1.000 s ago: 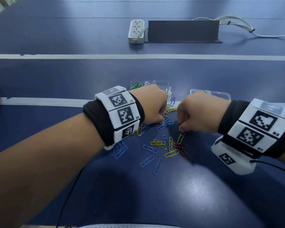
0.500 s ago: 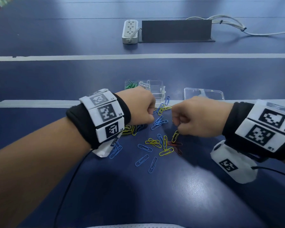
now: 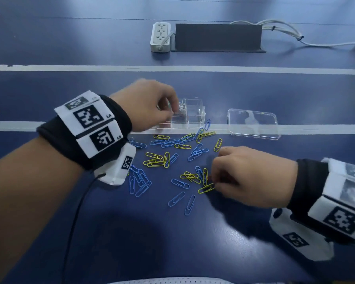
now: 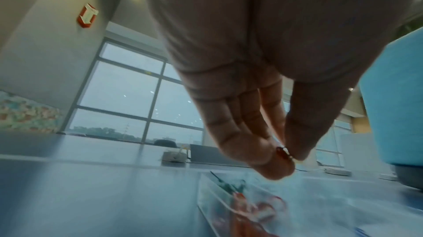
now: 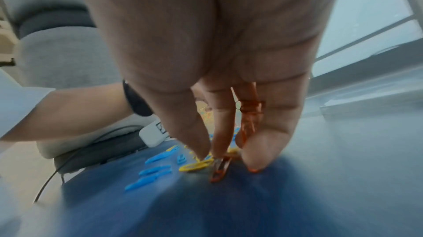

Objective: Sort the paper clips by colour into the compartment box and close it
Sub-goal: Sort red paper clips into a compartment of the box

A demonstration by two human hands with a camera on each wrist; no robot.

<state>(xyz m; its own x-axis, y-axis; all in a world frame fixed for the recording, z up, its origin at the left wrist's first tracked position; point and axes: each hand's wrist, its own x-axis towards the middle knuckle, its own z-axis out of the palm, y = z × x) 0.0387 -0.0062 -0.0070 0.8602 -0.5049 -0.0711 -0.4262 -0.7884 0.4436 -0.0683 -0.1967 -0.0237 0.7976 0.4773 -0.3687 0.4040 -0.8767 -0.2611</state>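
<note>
The compartment box (image 3: 188, 114) sits open on the blue table (image 3: 193, 242), and everything else reads off it. The left hand (image 3: 146, 105) hangs right over the box's left compartments, thumb and fingertips (image 4: 278, 166) pinched on a red clip (image 4: 283, 152) – the left wrist view shows red clips (image 4: 251, 210) already in the cell below, green ones (image 4: 228, 185) in the cell behind, though it's blurry. White clips (image 3: 181, 106) lie in a far cell. The lid (image 3: 254, 124) lies flat just right of the box, apart from it. In front of the box, i.e. nearer the person, is the loose scatter: blue clips (image 3: 140, 182) and yellow clips (image 3: 156, 159), mostly touching or overlapped. The right hand (image 3: 252, 177) is down at the scatter's near-right edge, well in front of the box, fingers curled to the tabletop; the right wrist view shows a fingertip (image 5: 219, 154) on an orange-red clip (image 5: 219, 169) beside a yellow one, and more reddish wire looks tucked up between the fingers, so I'd call it closed on clips, prob. several. Handling, as I judge it: the clips weigh almost nothing, are stiff, springy wire w/ a slick coating, and lie flat – hard to get under. Best taken by tipping one rounded end up w/ a nail, then pinching across the loops. They snag each other, so a lifted one may drag a neighbour of the wrong colour.
</note>
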